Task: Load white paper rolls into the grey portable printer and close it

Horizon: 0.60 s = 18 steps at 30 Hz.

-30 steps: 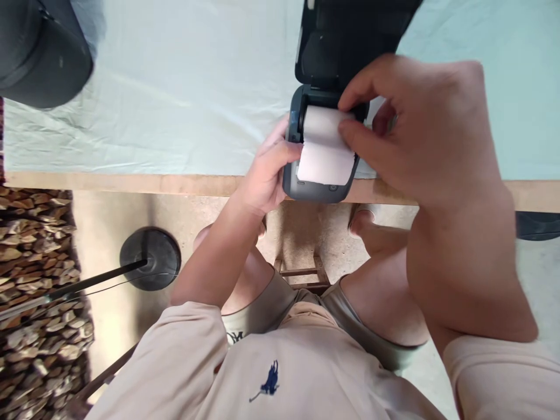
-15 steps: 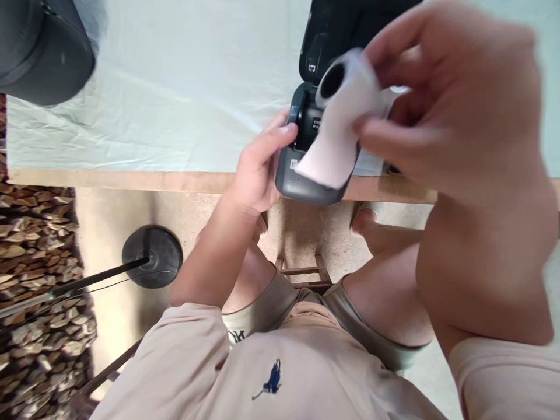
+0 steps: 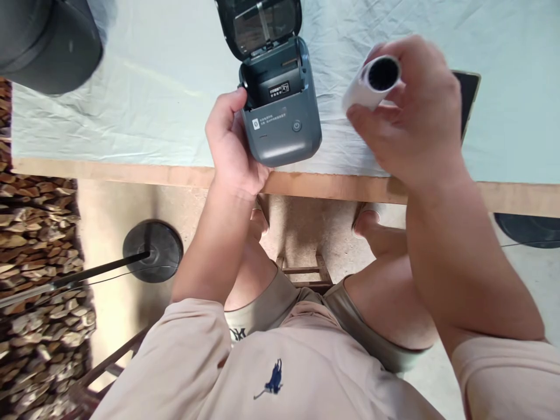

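A small grey label printer (image 3: 282, 122) sits at the near edge of the table, its lid (image 3: 259, 23) flipped open and its paper bay bare. My left hand (image 3: 231, 146) grips the printer's left side. My right hand (image 3: 406, 116) holds a white paper roll (image 3: 371, 84) off to the printer's right, above the table, with the roll's dark hollow core facing me.
A pale cloth (image 3: 153, 87) covers the table, whose wooden edge (image 3: 131, 172) runs across the view. A dark phone (image 3: 468, 96) lies partly behind my right hand. A black cap (image 3: 48, 46) rests at far left. A lamp base (image 3: 153, 251) and stacked firewood (image 3: 35, 274) stand on the floor.
My right hand lifted the paper roll out of the printer and carried it to the right. My left hand shifted the printer leftward; its empty bay now shows.
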Motion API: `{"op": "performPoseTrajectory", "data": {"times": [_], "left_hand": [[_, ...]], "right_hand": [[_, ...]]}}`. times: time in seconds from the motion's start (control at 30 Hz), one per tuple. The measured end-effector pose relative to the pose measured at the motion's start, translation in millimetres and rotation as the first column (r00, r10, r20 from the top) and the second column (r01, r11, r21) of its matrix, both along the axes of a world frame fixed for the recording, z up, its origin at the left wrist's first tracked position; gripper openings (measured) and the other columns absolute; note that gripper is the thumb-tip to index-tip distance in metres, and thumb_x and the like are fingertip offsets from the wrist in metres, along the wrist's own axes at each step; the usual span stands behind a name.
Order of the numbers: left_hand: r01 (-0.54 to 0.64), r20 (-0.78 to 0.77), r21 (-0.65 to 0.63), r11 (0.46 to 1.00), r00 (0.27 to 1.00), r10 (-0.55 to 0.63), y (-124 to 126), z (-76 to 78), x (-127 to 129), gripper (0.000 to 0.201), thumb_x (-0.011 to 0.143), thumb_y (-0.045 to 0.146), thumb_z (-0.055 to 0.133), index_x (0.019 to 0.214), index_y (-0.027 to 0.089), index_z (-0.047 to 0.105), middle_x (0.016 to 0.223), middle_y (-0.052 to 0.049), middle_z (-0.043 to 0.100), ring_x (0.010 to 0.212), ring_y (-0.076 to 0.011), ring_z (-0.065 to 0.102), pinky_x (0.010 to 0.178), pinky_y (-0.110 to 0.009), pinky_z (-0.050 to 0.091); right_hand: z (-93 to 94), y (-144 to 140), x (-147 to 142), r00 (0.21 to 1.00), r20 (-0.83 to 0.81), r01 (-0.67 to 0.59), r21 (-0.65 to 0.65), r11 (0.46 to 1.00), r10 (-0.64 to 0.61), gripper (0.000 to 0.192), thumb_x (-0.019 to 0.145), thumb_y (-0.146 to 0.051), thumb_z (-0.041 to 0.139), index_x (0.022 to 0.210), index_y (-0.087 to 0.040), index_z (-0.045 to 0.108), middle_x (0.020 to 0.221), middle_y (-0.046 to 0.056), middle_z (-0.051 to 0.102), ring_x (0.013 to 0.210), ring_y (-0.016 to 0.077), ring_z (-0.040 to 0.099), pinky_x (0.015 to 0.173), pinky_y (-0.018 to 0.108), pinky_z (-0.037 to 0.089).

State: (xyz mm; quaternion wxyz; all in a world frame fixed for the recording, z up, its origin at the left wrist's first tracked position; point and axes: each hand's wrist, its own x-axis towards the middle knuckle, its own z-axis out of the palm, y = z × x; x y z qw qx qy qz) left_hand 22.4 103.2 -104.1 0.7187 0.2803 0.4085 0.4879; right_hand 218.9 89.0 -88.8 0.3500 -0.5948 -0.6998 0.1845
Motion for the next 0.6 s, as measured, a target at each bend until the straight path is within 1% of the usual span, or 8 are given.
{"op": "performPoseTrajectory", "data": {"times": [0.1,0.17,0.23,0.3,0.4,0.43,0.5,0.6], "left_hand": [[0.011,-0.027,0.055,0.998,1.000,-0.009,1.1,-2.1,-0.5,0.044,0.068,0.053,0.048,0.096,0.022,0.060,0.062,-0.005,0.059,0.083,-0.0234,0.060,0.071,-0.030,0.051],[0.009,-0.049,0.067,0.998,0.999,-0.006,1.7,-3.8,-0.1,0.044,0.068,0.054,0.048,0.096,0.022,0.059,0.060,-0.004,0.058,0.080,-0.0231,0.061,0.069,-0.031,0.051],[-0.007,-0.065,0.066,0.998,0.998,0.011,1.9,-5.3,0.4,0.046,0.070,0.055,0.046,0.099,0.022,0.058,0.060,-0.004,0.058,0.078,-0.0223,0.061,0.068,-0.030,0.051],[-0.025,-0.073,0.068,0.997,0.997,0.030,1.7,-6.3,1.0,0.047,0.071,0.055,0.045,0.102,0.022,0.057,0.062,-0.003,0.059,0.077,-0.0213,0.061,0.068,-0.030,0.050],[-0.014,-0.059,0.099,0.995,0.998,0.020,1.0,-6.2,2.3,0.045,0.071,0.054,0.046,0.100,0.022,0.057,0.065,-0.003,0.059,0.077,-0.0201,0.061,0.069,-0.028,0.050],[-0.006,-0.049,0.111,0.994,0.999,0.012,0.7,-5.6,3.1,0.044,0.071,0.054,0.047,0.099,0.022,0.058,0.067,-0.003,0.059,0.076,-0.0197,0.061,0.069,-0.028,0.050],[0.004,-0.028,0.127,0.992,1.000,-0.001,0.4,-4.1,5.5,0.041,0.071,0.051,0.047,0.096,0.021,0.058,0.072,-0.003,0.060,0.077,-0.0189,0.061,0.068,-0.027,0.050],[0.006,-0.001,0.153,0.988,1.000,-0.006,0.2,-1.7,10.4,0.038,0.073,0.048,0.045,0.094,0.020,0.058,0.081,-0.002,0.061,0.079,-0.0181,0.061,0.067,-0.026,0.049]], "right_hand": [[-4.0,0.5,-4.7,0.967,0.255,0.058,-0.123,0.991,-0.025,0.038,0.066,-0.026,0.053,0.104,-0.027,0.046,0.093,0.000,0.055,0.083,0.0110,0.052,0.077,0.029,0.047],[-2.2,0.1,-5.7,0.934,0.354,0.103,-0.176,0.979,-0.034,0.040,0.066,-0.026,0.052,0.106,-0.027,0.047,0.090,0.000,0.057,0.079,0.0138,0.053,0.079,0.036,0.045],[5.8,-1.9,-2.4,0.933,0.359,0.075,-0.183,0.980,-0.004,0.046,0.067,-0.029,0.052,0.112,-0.028,0.044,0.097,-0.001,0.056,0.085,0.0142,0.053,0.082,0.037,0.044],[17.3,-3.5,6.1,0.938,0.347,0.036,-0.098,0.994,0.000,0.050,0.068,-0.029,0.051,0.116,-0.029,0.040,0.107,-0.004,0.052,0.096,0.0123,0.050,0.089,0.033,0.043],[26.7,0.3,25.3,0.911,0.386,0.134,0.061,0.989,-0.147,0.056,0.061,-0.022,0.056,0.116,-0.021,0.042,0.116,0.000,0.044,0.110,0.0157,0.041,0.097,0.033,0.036],[25.6,3.5,31.6,0.888,0.412,0.198,0.054,0.979,-0.203,0.060,0.059,-0.022,0.059,0.116,-0.021,0.043,0.117,0.001,0.042,0.115,0.0190,0.037,0.099,0.036,0.034],[18.1,10.6,41.5,0.857,0.457,0.294,-0.052,0.955,-0.239,0.061,0.056,-0.026,0.063,0.115,-0.026,0.045,0.114,0.002,0.045,0.116,0.0236,0.036,0.100,0.044,0.030],[4.0,16.8,47.7,0.867,0.451,0.312,-0.157,0.937,-0.213,0.048,0.060,-0.032,0.063,0.106,-0.030,0.051,0.101,0.001,0.054,0.102,0.0211,0.049,0.095,0.047,0.035]]}}
